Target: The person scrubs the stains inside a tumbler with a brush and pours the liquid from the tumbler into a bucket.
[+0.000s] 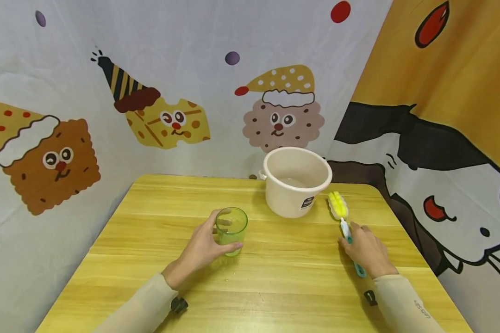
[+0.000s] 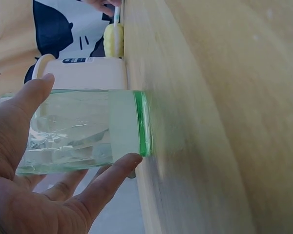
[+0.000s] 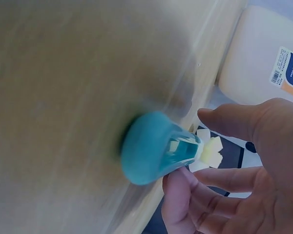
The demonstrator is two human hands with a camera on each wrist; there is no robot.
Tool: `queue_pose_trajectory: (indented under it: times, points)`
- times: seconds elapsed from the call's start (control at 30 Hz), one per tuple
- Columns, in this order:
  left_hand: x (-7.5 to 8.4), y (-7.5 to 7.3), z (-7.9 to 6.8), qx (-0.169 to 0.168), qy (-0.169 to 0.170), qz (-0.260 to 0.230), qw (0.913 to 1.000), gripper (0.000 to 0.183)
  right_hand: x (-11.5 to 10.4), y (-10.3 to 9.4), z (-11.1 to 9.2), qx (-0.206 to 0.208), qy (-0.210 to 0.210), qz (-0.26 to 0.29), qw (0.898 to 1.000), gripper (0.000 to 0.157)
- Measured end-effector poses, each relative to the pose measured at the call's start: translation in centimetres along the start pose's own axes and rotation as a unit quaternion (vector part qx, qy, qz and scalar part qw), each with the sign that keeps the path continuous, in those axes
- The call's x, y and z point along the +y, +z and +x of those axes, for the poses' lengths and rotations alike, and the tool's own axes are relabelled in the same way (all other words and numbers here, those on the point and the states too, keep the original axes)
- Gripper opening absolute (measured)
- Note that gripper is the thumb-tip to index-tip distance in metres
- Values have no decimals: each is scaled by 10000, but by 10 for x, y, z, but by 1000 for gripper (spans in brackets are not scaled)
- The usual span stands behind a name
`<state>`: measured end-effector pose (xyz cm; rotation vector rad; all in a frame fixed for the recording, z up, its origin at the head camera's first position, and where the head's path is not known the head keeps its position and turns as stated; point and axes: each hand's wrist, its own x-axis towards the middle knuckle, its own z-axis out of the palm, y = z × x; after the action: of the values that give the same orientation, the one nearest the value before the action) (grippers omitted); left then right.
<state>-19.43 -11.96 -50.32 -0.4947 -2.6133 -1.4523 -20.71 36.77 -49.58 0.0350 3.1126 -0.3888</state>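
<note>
Green transparent tumbler [image 1: 232, 224] is upright, held in the left grip [image 1: 201, 245], thumb and fingers about its sides. Right grip [image 1: 367, 249] is wide, fingers at the teal-and-white handle [image 1: 346, 232] of a yellow sponge-headed brush [image 1: 338, 206], thumb clear of it. Between and beyond both grips, a beige plastic bucket [image 1: 285, 200] occupies the yellow wood-grain tabletop [image 1: 275, 286], just beside the brush's head; cartoon-printed cloth [image 1: 158, 37] hangs behind.

A cream bucket [image 1: 282, 199], labelled on its side, stood near the back edge of the wooden surface [image 1: 283, 286]. Behind hung a pale cloth [image 1: 183, 41] printed with a cartoon cheese [image 1: 193, 121].
</note>
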Motion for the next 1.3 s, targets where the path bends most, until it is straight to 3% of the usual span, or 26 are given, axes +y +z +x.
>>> queue_pose_trajectory:
  times: [0.33,0.5,1.07,1.3]
  points:
    - [-1,0,2,-101,-50,-11,9999,105,2,1,0,-14,-25,188,9998,44]
    - [0,0,3,-128,-40,-15,9999,104,4,4,-1,11,3,277,9996,22]
    - [0,0,1,-157,-122,-41,9998,99,3,5,2,-238,327,503,9979,25]
    - [-1,0,0,-162,-239,-16,9996,97,0,2,3,-312,438,578,9969,39]
